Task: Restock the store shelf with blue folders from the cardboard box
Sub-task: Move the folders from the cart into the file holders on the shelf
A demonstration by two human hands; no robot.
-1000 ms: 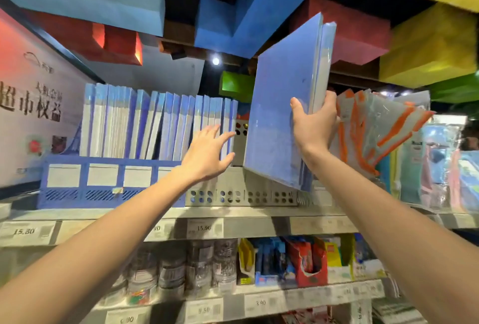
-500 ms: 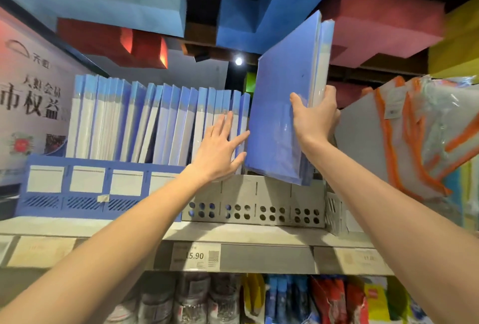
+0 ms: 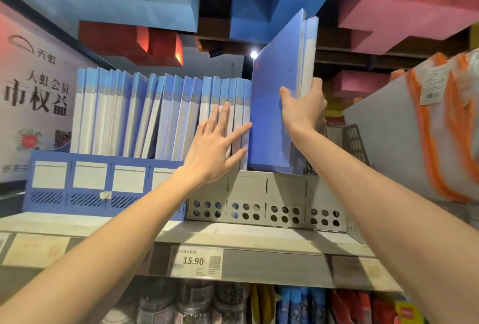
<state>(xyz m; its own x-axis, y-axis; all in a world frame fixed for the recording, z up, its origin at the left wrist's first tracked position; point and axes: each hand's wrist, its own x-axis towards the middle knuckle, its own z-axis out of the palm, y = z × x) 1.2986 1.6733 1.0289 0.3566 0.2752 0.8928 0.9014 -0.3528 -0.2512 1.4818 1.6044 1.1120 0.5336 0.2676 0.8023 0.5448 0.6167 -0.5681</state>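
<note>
**Blue folders reach the lip of the grey rack**

Blue folders (image 3: pixel 274 106), two or so held together, are gripped by the right hand (image 3: pixel 303 111), with the thumb on the near cover and the fingers curled round the far side. Their bottom edge has dropped since a second ago. It now sits at the front wall of the grey rack (image 3: pixel 259 202), just right of the standing row (image 3: pixel 160 113). The left hand (image 3: pixel 212 150), which was hovering, now lies flat with fingers spread on the last spines of that row and holds nothing. It seems to be pressing them left to keep the gap. I judge the slot is lined up, and this batch only needs sliding down and back.

Further out, the row runs left into a blue rack (image 3: pixel 77 181). Both racks stand on the shelf (image 3: pixel 259 235), above a 15.90 price tag (image 3: pixel 198 261). To the right, a dark mesh tray (image 3: pixel 355 142) and orange-striped packets (image 3: pixel 427 129) lean close to the right arm. The leaning row could spring back and close the slot.
</note>
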